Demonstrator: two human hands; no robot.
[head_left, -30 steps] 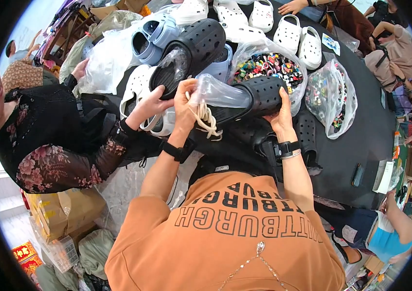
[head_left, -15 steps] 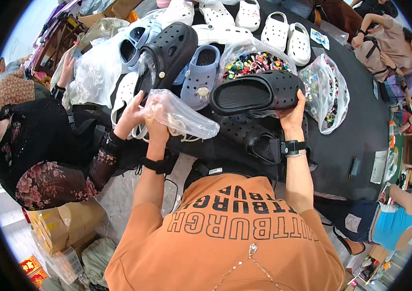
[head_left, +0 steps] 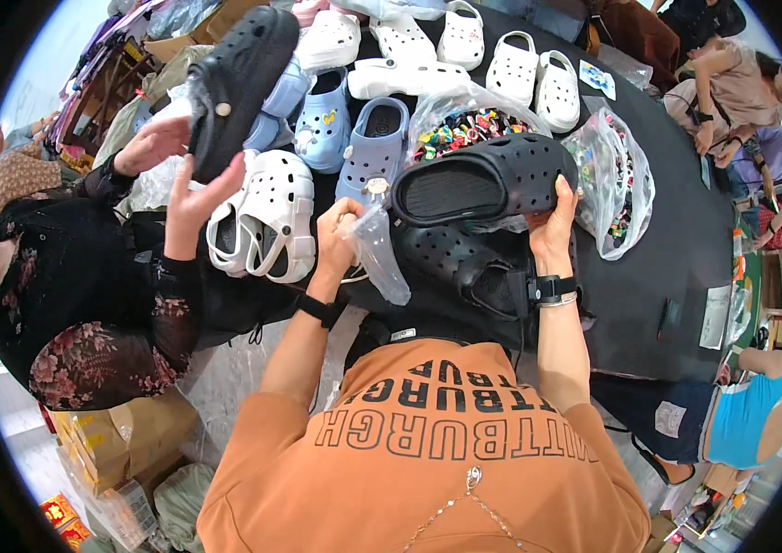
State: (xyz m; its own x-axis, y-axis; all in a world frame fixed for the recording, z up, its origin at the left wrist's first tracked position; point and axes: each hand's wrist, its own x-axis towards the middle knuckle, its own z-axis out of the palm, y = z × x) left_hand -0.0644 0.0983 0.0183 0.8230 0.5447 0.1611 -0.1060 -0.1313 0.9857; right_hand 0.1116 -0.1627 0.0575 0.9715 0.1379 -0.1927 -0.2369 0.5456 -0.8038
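Note:
My right hand grips a black clog by one end, with the clog's open side tilted toward me. The fingers of my left hand are closed around a crumpled clear plastic bag, which hangs down to the right. Beneath the held clog lie more black clogs on the table. Light blue clogs with small charms stand just past my left hand. A pair of white clogs is on its left. Beyond the held clog sits a clear bag of colourful charms.
A co-worker on the left holds another black clog between both hands. Several white clogs line the far side of the black table. A second clear bag of charms lies at right. Cardboard boxes stand on the floor, lower left.
My left hand has moved right, away from the co-worker, with the plastic bag. The co-worker's black clog has moved up and left, uncovering white and blue clogs. My right hand has barely moved.

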